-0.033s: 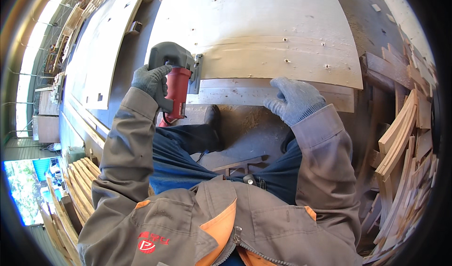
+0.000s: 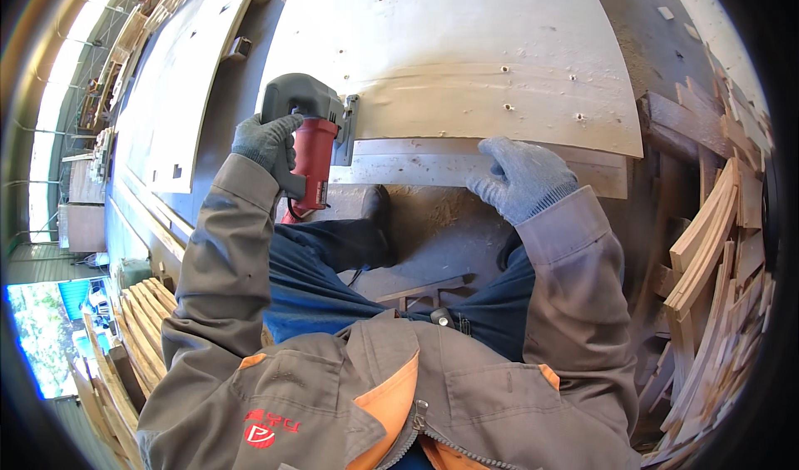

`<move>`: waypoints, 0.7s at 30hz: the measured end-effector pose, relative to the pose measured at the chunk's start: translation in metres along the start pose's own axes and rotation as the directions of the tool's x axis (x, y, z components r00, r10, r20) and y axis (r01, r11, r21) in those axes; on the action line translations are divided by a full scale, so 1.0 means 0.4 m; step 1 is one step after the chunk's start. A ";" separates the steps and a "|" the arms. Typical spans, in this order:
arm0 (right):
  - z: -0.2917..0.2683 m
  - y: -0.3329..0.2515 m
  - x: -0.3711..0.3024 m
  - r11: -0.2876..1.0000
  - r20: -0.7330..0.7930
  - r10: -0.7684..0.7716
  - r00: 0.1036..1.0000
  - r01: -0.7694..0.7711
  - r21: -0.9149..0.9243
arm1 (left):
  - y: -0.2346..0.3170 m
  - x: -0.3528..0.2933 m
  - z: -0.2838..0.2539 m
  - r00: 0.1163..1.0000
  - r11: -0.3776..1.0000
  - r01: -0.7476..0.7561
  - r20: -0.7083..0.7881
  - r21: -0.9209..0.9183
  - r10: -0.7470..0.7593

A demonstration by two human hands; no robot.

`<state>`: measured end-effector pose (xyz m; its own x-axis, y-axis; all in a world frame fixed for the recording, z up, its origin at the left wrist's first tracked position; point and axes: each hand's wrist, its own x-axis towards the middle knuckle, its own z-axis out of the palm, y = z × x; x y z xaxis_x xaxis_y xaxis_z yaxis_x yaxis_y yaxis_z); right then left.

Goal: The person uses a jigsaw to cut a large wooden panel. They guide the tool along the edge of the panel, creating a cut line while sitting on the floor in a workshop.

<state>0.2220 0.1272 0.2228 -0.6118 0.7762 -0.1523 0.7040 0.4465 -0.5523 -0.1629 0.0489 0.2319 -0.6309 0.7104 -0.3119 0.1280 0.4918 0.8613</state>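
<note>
My left hand, in a grey knit glove, is wrapped round the dark grey handle of a red-bodied power tool. A flat metal plate on the tool's right side sits at the left end of the near edge of a pale wooden board. My right hand, gloved the same, rests at that near edge farther right. Its fingers are loosely bent and the thumb stands apart from them, with nothing visible in the hand. Just below the board's edge runs a second pale strip. The tool's working tip is hidden.
Loose offcuts and slats are heaped at the right. Another pale panel lies to the left, with stacked curved strips nearer me. My shoe stands on the dusty floor below the board, near a wooden frame piece.
Almost nothing differs. My right hand and sleeve have shifted very slightly to the right; the left hand and power tool stay in place.
</note>
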 end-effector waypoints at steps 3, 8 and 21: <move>-0.007 -0.017 -0.005 0.997 0.006 -0.052 0.999 0.052 0.056 | 0.001 -0.002 -0.009 1.000 1.000 0.015 -0.011 -0.018 -0.015; 0.002 -0.035 -0.026 0.972 -0.182 -0.231 0.956 0.236 0.003 | 0.002 -0.001 -0.019 0.999 0.996 0.034 -0.004 -0.077 -0.034; -0.061 -0.022 -0.020 0.947 -0.115 -0.289 0.950 0.301 0.113 | 0.028 0.014 -0.043 0.981 0.980 0.162 0.127 -0.115 -0.148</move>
<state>0.2296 0.1280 0.2490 -0.7430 0.6603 0.1092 0.4416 0.6062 -0.6615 -0.1783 0.0498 0.2465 -0.5407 0.6881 -0.4840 -0.0647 0.5396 0.8394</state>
